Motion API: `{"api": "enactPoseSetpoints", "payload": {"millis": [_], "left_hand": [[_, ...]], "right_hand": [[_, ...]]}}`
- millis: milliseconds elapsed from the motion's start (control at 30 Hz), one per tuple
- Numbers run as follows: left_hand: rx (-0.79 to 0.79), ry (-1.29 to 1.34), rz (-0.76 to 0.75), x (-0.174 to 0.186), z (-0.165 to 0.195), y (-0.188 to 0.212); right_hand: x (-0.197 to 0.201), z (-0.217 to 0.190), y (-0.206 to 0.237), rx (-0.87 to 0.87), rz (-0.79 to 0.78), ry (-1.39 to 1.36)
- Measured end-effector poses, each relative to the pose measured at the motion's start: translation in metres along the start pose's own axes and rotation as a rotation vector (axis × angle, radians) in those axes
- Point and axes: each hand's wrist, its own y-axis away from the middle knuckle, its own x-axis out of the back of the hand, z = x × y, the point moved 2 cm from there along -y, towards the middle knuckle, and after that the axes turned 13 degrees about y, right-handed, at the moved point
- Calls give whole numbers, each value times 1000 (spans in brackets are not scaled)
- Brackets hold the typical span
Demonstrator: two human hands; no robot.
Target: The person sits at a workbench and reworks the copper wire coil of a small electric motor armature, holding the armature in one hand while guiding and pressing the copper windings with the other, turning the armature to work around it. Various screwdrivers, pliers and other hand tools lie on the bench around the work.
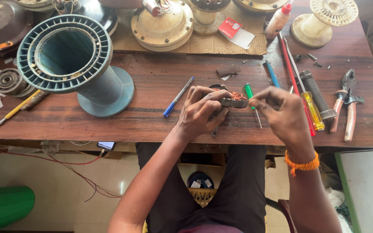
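Dark wooden bench [152, 125], w/ big teal plastic spool [72, 60] at its left side. Small metal ring wound w/ copper wire [235, 100] is held above bench's front edge, clenched in left hand [199, 112]; right hand [281, 114] pinched at its rim, poss. on a thin wire. Risk: winding could be nicked or ring dropped if grip slips.
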Motion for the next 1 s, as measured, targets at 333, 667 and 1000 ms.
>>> {"api": "enactPoseSetpoints", "payload": {"millis": [333,667,1000], "left_hand": [[-73,-89,-69,-1,0,0],[-171,-107,0,4,4,-1],[-88,-55,125,-2,0,8]], "right_hand": [[-46,-8,39,217,176,134],[-39,-15,50,232,202,79],[-25,-54,7,154,188,229]]}}
